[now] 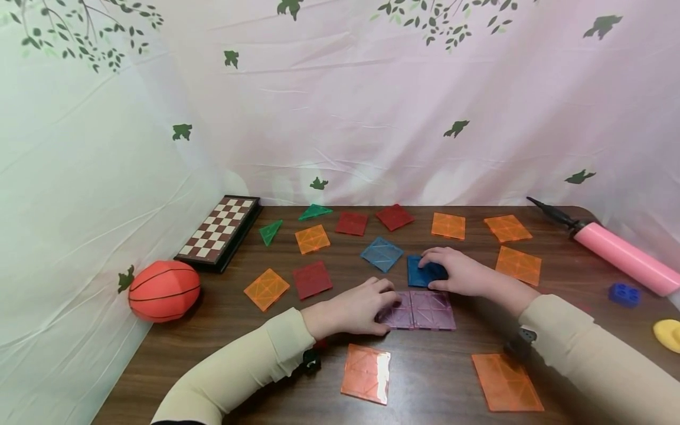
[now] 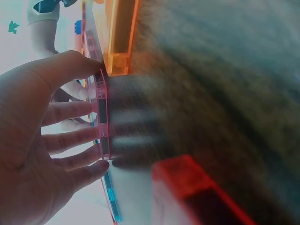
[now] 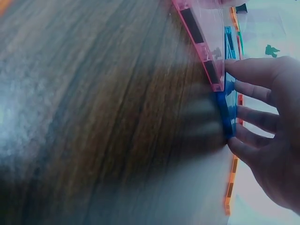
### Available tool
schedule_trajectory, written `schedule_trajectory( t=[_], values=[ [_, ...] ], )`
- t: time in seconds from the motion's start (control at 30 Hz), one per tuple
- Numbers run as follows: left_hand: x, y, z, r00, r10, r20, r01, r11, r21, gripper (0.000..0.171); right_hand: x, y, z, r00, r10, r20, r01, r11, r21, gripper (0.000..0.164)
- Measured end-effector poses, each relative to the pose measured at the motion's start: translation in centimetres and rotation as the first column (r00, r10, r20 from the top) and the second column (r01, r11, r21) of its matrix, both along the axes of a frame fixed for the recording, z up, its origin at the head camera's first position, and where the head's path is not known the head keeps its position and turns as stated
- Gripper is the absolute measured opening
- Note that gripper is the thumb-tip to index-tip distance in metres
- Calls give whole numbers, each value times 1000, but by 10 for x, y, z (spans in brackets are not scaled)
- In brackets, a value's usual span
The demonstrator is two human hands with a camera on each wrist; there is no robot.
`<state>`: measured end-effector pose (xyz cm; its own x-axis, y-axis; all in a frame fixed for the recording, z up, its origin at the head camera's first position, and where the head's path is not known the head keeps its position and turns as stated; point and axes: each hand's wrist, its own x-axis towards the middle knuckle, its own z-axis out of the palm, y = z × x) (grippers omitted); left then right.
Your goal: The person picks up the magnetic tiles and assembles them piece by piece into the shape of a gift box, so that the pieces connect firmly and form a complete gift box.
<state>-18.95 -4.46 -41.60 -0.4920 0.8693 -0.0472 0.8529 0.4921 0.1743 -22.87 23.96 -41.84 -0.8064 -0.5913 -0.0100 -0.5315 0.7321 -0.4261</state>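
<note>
Two purple magnetic tiles lie side by side on the table, their edges meeting. My left hand holds the left one, with the thumb at its near corner and the fingers over its left part. Just behind the pair is a dark blue magnetic tile, held by my right hand between thumb and fingers. In the right wrist view the fingertips reach the blue tile's edge, which sits right against the purple tile. A lighter blue tile lies behind and to the left.
Orange tiles and red tiles lie around, with two green triangles farther back. At left are a chessboard and a red ball. A pink pump, blue block and yellow object are at right.
</note>
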Motion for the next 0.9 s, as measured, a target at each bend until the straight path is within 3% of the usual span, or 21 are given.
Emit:
schedule_trajectory(
  t=[0.27, 0.37, 0.47, 0.67, 0.8, 0.9],
  values=[
    [0, -1, 0, 1000, 5, -1, -5, 1000, 14, 55, 4, 1, 1, 999, 37, 23, -36, 999, -29, 35],
    [-1, -2, -2, 1000, 7, 13, -8, 1000, 21, 56, 8, 3, -1, 998, 43, 45, -41, 998, -53, 46],
    [-5, -3, -1, 997, 9, 71, -12, 999, 36, 55, 16, 5, -4, 995, 65, 71, -59, 995, -83, 60],
    [-38, -8, 11, 970, 49, 238, -71, 994, 87, 46, 32, 7, -9, 990, 110, 84, -104, 991, -81, 76],
    [-67, -8, 22, 965, 134, 226, -157, 983, 90, 46, 37, 5, -10, 990, 117, 79, -111, 991, -74, 80],
    [-87, -4, 23, 962, 167, 218, -186, 980, 72, 51, 39, 3, -10, 992, 105, 67, -100, 993, -64, 80]
  ],
)
